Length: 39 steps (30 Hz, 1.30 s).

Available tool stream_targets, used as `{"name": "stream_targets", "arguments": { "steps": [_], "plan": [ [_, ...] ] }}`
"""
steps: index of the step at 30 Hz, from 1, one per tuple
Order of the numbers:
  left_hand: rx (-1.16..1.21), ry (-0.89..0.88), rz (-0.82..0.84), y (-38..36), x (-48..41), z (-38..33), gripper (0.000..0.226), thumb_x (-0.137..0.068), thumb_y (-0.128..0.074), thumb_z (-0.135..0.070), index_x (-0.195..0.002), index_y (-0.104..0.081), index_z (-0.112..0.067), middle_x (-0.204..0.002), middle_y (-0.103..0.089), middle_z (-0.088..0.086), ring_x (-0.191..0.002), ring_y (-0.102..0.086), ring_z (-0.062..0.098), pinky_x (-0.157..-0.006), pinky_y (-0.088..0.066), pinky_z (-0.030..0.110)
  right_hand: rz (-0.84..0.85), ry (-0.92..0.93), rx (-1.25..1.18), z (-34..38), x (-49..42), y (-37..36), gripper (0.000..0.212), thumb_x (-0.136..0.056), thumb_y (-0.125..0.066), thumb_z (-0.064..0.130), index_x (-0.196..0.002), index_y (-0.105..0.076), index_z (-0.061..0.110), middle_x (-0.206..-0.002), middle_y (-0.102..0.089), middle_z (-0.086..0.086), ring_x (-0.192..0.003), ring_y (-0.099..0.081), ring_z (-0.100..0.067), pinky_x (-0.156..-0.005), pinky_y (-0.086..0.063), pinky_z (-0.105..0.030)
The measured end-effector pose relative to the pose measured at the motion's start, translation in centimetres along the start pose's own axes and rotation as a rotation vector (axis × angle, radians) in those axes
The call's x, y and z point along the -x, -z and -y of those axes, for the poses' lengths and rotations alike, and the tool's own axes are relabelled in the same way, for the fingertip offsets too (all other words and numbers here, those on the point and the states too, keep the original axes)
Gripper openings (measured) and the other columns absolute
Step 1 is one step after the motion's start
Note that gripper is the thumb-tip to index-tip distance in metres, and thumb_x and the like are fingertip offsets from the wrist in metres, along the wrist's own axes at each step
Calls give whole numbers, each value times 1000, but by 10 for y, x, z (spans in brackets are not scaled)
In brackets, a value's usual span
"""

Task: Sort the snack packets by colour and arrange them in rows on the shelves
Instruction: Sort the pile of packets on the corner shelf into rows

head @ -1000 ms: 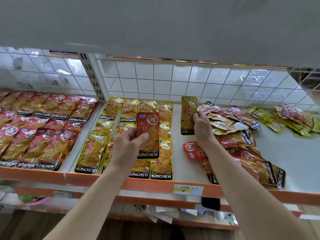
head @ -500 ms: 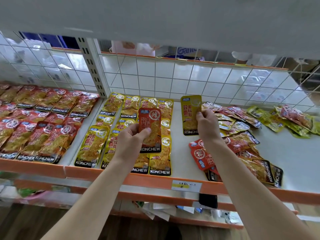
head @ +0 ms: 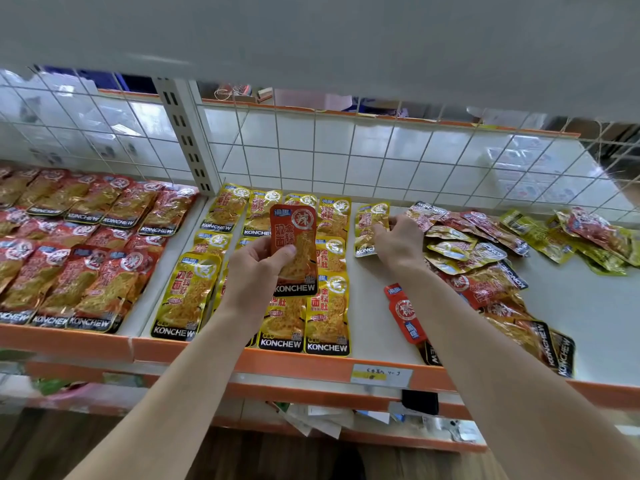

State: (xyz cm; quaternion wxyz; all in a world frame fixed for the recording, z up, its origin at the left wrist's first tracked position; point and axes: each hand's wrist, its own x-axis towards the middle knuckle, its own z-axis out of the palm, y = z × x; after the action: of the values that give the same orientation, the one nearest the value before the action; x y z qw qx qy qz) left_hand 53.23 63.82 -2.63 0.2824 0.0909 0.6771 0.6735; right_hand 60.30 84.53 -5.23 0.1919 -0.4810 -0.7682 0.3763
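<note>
**One red packet up, one yellow packet going down**

Head view: the left grip (head: 256,268), a bare hand, pinches a single red packet (head: 294,251) between thumb and curled fingers. It holds the packet upright above the yellow rows (head: 187,296), face to the camera, probably to read its colour before it goes left to the red rows (head: 86,271) on the neighbouring shelf bay.

The right grip (head: 398,244) is closed lightly on the right edge of one yellow packet (head: 372,226). The packet lies flat at the far end of the shelf (head: 311,367), just right of the yellow block, apparently starting a fifth column.

The yellow block is four columns wide, with four packets in its far row. The left arm hides some, so I cannot give a full count.

The unsorted heap (head: 485,265), mixed red and yellow, lies to the right. One loose red packet (head: 403,313) sits at its near left edge.
</note>
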Motion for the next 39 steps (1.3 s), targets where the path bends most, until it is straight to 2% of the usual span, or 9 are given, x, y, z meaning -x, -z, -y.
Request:
{"name": "stream_targets", "arguments": {
  "steps": [3,8,13,16,19,21,29,39],
  "plan": [
    [-15,-4,-4,1,-2,2,10,-93,-65,-11,-95,-73,-17,-94,-77,7,-93,-73,29,-95,-54,53,-13,49,78,3,4,-3,29,-96,-59,16,-113,-63,-8,-111,-66,-21,-110,-58,-32,-89,-40,-33],
    [-7,4,5,2,-2,1,11,-93,-65,-10,-96,-73,-17,-93,-77,5,-92,-73,27,-95,-55,52,-2,144,258,3,10,-4,29,-93,-64,21,-103,-63,-6,-98,-67,-21,-98,-63,-36,-75,-43,-33],
    [24,14,12,5,-3,-1,11,-94,-65,-10,-100,-72,-15,-96,-77,9,-95,-73,29,-96,-54,55,-58,263,466,-1,21,-2,30,-91,-66,24,-109,-63,0,-107,-65,-18,-105,-61,-35,-81,-46,-34],
    [18,12,11,6,-4,0,11,-94,-65,-10,-100,-72,-14,-97,-77,9,-95,-73,30,-96,-54,55,9,392,530,-4,28,-5,32,-91,-63,23,-118,-65,7,-117,-63,-13,-113,-55,-34,-93,-45,-40],
    [12,12,11,6,-4,1,11,-94,-65,-10,-100,-72,-16,-96,-77,7,-94,-73,28,-95,-54,53,134,485,578,-5,32,-8,35,-93,-59,23,-126,-63,11,-134,-58,-7,-128,-48,-30,-107,-35,-40],
    [6,11,13,6,-5,2,11,-94,-65,-10,-100,-73,-16,-94,-77,5,-93,-74,27,-95,-55,53,158,485,590,-5,32,-7,37,-95,-56,23,-130,-61,10,-141,-53,-6,-132,-45,-27,-109,-32,-37],
    [-21,6,8,9,-4,4,11,-94,-65,-11,-95,-74,-17,-93,-77,6,-93,-73,28,-95,-54,55,196,453,557,-4,19,-6,39,-94,-54,17,-130,-59,5,-143,-51,-11,-133,-43,-27,-113,-27,-35],
    [-79,-5,-11,11,-1,3,11,-93,-65,-13,-97,-74,-19,-96,-77,4,-97,-72,27,-98,-52,52,187,471,432,-4,24,2,42,-94,-58,18,-134,-58,6,-144,-51,-10,-136,-43,-28,-113,-31,-38]
  ]
}}
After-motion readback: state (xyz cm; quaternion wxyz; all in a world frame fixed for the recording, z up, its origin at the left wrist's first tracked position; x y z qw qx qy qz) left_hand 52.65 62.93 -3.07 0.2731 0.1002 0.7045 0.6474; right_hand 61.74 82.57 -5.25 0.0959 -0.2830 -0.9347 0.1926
